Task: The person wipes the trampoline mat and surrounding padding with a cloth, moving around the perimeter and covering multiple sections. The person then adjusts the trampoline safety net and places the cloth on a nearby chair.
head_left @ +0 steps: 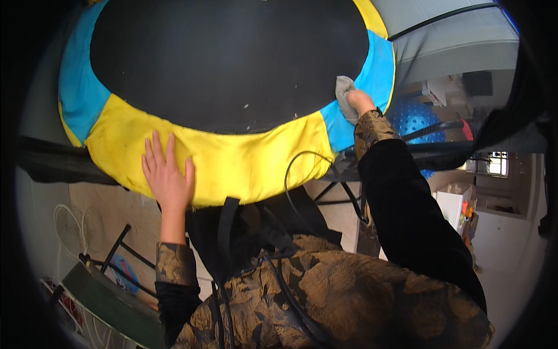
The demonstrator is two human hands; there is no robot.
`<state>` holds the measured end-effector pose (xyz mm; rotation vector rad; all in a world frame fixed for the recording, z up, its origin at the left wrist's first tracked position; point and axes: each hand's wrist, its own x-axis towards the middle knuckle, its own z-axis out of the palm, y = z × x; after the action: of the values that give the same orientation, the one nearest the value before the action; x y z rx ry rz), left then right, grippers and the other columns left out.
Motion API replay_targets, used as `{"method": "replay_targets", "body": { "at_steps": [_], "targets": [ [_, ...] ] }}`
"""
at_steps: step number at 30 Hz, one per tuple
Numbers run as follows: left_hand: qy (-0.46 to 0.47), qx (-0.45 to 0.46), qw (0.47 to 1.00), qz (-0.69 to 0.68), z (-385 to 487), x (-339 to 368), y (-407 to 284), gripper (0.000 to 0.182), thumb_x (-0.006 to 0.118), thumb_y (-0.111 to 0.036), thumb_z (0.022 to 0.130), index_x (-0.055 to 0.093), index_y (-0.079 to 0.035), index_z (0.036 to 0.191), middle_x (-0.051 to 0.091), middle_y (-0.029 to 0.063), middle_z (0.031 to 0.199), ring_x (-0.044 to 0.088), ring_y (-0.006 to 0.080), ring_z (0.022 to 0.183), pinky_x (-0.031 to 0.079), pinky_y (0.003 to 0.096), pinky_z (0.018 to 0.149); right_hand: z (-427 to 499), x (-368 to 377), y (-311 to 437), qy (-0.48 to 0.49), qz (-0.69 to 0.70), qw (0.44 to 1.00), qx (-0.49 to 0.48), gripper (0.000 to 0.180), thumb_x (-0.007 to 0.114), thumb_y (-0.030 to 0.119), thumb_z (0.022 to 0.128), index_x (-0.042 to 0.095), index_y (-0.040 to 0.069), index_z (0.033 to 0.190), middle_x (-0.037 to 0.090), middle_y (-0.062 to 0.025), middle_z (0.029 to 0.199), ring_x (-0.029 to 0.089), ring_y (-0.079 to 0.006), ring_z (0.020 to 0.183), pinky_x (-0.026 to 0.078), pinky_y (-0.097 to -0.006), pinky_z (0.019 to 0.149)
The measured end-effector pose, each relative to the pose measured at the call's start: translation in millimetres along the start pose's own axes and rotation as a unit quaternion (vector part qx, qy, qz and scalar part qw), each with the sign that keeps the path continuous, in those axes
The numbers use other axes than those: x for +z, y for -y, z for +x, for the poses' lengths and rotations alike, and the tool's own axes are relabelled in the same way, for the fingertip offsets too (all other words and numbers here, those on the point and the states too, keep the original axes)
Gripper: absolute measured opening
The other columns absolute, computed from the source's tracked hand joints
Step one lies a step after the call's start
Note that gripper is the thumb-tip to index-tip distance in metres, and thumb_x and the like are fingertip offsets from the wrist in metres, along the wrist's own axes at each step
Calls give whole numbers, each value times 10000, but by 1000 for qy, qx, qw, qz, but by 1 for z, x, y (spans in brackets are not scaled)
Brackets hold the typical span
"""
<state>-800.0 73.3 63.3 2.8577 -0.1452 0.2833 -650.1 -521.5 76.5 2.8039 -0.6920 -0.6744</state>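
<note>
A round trampoline with a black jumping mat [231, 65] lies before me, ringed by a padded cover of yellow [244, 165] and blue sections. My left hand [165, 172] rests palm down, fingers spread, on the yellow padding at the near left, holding nothing. At the near right, my right hand [361, 102] grips a grey cloth [345, 97] against the blue padding [342, 128], beside the mat's edge. Small pale specks lie on the mat near its front rim. A thin black cable loops over the yellow padding between my hands.
Black netting hangs at both sides of the trampoline. A blue knobbly exercise ball [414, 120] sits beyond the right side. A dark green board or seat [109, 296] with black legs and white cables is at the lower left. A white box-like unit [449, 207] stands at the right.
</note>
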Motion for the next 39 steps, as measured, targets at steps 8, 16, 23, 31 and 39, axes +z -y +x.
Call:
{"method": "replay_targets", "body": {
  "at_steps": [8, 16, 23, 31, 39],
  "targets": [
    [10, -6, 1000, 3, -3, 5, 2, 663, 652, -384, 997, 523, -142, 1601, 319, 161, 1766, 243, 373, 1646, 180, 534, 1330, -114, -61, 74, 160, 262, 952, -20, 358, 611, 258, 1023, 734, -19, 1213, 767, -132, 1155, 766, -274, 927, 628, -428, 668],
    [10, 2, 1000, 16, -5, -5, -9, 647, 684, -343, 1010, 518, -108, 1590, 340, 201, 1744, 304, 410, 1614, 222, 566, 1310, -217, -85, 67, -147, 416, 856, -268, 413, 605, 202, 976, 686, -22, 1312, 776, -193, 1139, 748, -272, 1081, 555, -368, 969],
    [132, 259, 923, -252, -88, -21, -129, 617, 812, -173, 833, 638, -29, 1407, 515, 258, 1571, 496, 463, 1464, 402, 574, 1225, -330, -114, 15, -140, 384, 870, -275, 476, 532, 38, 923, 638, -46, 1380, 760, -198, 1216, 737, -257, 1135, 537, -365, 1021],
    [290, 320, 799, -419, -125, -7, -163, 159, 697, -154, 938, 730, -54, 1057, 725, 160, 999, 717, 375, 1001, 587, 492, 890, -418, -88, -43, 10, 461, 860, -220, 526, 493, -15, 833, 645, -70, 1334, 753, -172, 1181, 715, -236, 1141, 526, -355, 1033],
    [-14, 205, 954, -219, 32, -10, -125, 273, 800, -126, 870, 725, -57, 1124, 671, 141, 1016, 686, 361, 988, 578, 476, 866, -401, -36, -45, -36, 440, 861, -252, 497, 542, 24, 873, 658, -12, 1354, 739, -212, 1223, 730, -332, 1140, 539, -396, 1020]
  ]
}}
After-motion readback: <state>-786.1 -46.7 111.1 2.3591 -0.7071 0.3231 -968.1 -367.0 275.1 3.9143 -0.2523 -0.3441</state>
